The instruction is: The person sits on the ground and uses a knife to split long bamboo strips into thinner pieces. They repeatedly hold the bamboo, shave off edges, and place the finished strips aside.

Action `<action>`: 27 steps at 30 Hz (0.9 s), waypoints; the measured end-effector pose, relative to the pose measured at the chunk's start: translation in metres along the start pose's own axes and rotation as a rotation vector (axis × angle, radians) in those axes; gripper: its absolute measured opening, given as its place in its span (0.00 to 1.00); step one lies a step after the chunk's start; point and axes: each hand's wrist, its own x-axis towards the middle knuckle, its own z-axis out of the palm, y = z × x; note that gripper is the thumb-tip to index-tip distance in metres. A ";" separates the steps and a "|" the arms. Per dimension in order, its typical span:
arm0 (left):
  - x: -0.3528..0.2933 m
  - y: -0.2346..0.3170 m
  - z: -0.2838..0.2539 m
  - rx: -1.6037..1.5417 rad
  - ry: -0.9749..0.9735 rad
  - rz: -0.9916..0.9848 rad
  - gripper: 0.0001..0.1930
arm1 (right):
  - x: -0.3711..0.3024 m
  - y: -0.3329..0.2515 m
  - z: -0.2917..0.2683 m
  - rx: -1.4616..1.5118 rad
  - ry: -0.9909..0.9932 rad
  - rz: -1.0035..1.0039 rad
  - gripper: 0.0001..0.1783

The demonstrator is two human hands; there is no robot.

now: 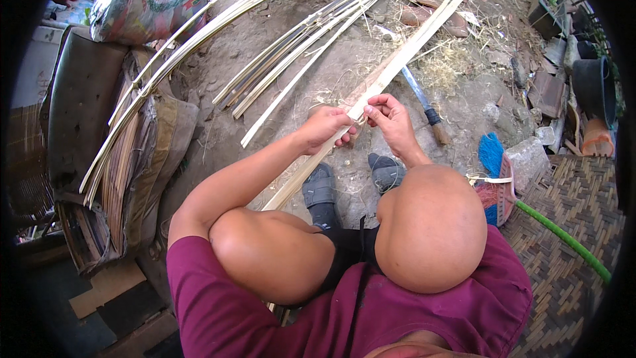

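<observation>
A bundle of long, pale bamboo strips [415, 53] slants from between my knees up to the far right. My left hand [324, 128] is wrapped round the bundle near its middle. Just right of it, my right hand [395, 124] pinches a thin strand [360, 119] against the bundle, thumb and forefinger together. That strand seems to loop round the strips, though the fingers partly hide it. Beyond my right hand, a long-bladed knife [417, 87] with a dark-wrapped handle lies on the ground.
More bamboo strips [291, 46] lie on the dirt ahead, and a longer bunch [199, 38] rests over a worn chair [142, 152] at left. A stuffed sack [142, 12] is behind it. At right are a blue-bristled broom [491, 159], a woven mat [563, 225] and a black bucket [591, 86].
</observation>
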 end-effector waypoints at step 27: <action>-0.011 -0.013 0.007 0.243 0.041 0.177 0.14 | 0.015 -0.024 0.011 -0.915 -0.285 -0.207 0.09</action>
